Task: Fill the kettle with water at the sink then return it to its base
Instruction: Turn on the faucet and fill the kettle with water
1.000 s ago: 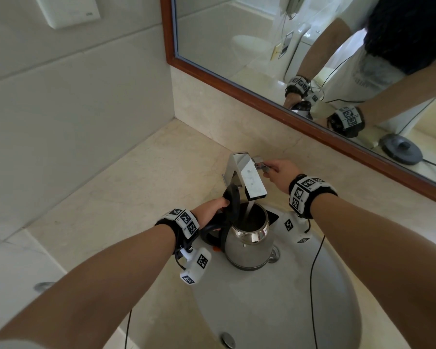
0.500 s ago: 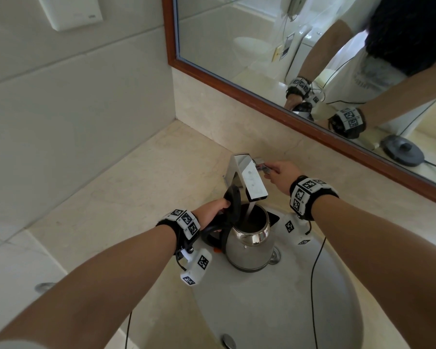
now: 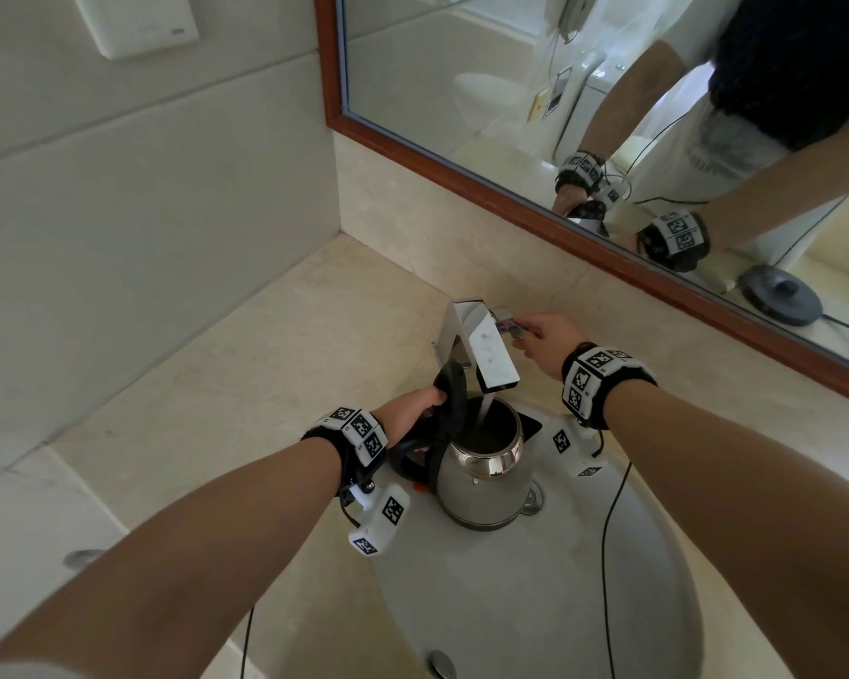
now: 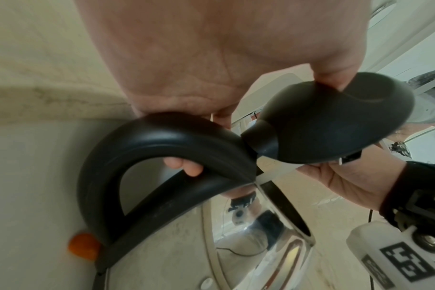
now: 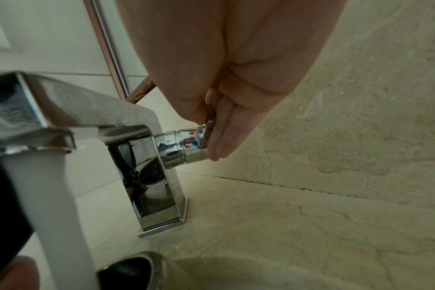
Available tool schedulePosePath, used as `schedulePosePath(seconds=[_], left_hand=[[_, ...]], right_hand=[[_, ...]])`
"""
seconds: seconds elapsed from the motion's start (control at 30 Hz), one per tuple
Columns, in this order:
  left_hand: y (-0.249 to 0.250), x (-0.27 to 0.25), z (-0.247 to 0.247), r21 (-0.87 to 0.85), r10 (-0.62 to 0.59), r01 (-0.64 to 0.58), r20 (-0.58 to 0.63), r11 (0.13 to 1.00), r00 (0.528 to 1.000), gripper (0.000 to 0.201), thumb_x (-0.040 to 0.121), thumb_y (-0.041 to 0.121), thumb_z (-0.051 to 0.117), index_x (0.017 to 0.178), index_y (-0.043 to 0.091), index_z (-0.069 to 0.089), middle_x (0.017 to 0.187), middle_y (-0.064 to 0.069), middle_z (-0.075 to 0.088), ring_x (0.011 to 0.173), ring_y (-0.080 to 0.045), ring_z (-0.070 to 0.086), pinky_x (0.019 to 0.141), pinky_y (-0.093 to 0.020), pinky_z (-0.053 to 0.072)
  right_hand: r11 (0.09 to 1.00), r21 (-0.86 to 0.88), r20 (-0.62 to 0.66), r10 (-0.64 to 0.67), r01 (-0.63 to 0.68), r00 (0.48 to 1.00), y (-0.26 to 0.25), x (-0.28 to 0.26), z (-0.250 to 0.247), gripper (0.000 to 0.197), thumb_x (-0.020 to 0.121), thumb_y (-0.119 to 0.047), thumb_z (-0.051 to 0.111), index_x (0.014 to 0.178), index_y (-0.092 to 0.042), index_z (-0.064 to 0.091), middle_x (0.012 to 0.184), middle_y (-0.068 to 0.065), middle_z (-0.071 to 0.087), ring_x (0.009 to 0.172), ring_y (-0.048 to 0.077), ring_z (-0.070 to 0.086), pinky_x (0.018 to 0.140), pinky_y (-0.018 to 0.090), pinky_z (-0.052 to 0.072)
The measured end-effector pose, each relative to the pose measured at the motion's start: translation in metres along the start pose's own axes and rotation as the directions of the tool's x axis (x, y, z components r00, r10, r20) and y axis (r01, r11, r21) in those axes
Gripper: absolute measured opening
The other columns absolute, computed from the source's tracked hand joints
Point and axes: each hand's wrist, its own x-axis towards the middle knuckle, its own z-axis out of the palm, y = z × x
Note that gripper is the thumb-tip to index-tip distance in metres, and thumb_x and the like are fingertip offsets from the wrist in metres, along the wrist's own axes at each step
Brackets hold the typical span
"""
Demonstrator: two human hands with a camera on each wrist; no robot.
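A steel kettle [image 3: 483, 475] with a black handle [image 4: 147, 141] sits in the sink basin [image 3: 535, 590] under the chrome tap [image 3: 481, 345]. Its black lid [image 4: 335, 121] stands flipped up. A stream of water [image 5: 55, 206] runs from the spout into the kettle's mouth. My left hand [image 3: 415, 409] grips the handle, its thumb on the lid. My right hand [image 3: 542, 338] pinches the tap's side lever [image 5: 199, 141], which has red and blue dots. The kettle's dark round base [image 3: 780, 296] shows only as a reflection in the mirror.
A wood-framed mirror [image 3: 461, 178] runs along the back wall just behind the tap. The beige stone counter [image 3: 246, 384] spreads to the left of the sink. A drain [image 3: 535, 497] sits beside the kettle. Thin black cables hang from both wrists over the basin.
Both hands and the kettle stay as they were; water keeps running into the kettle. Only the head camera has shifted slightly.
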Motion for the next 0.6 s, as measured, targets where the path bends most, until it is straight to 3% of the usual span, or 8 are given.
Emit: schedulePosePath(seconds=[0.2,0.6], left_hand=[[-0.0004,0.0016,-0.0003,0.016,-0.005,0.004,0.014,1.000,1.000,0.034,0.093,0.034,0.040,0.081,0.010,0.061,0.076,-0.009,0.064,0.065,-0.019,0.062,0.059,-0.024,0.050],[-0.0029,0.0020,-0.0006,0.046,0.017,-0.017,-0.001,0.999,1.000,0.033,0.093,0.035,0.040,0.083,0.010,0.059,0.078,-0.010,0.062,0.068,-0.021,0.060,0.067,-0.028,0.049]], right_hand=[[1.000,-0.021,0.012,0.000,0.000,1.000,-0.0024,-0.0010,-0.0014,0.031,0.096,-0.018,0.052,0.123,-0.015,0.067,0.108,0.023,0.072,0.105,0.041,0.067,0.094,0.057,0.053],[1.000,-0.009,0.006,0.004,-0.004,1.000,-0.0015,-0.0026,-0.0013,0.031,0.097,-0.023,0.054,0.125,-0.021,0.066,0.106,0.017,0.074,0.104,0.038,0.068,0.092,0.055,0.055]])
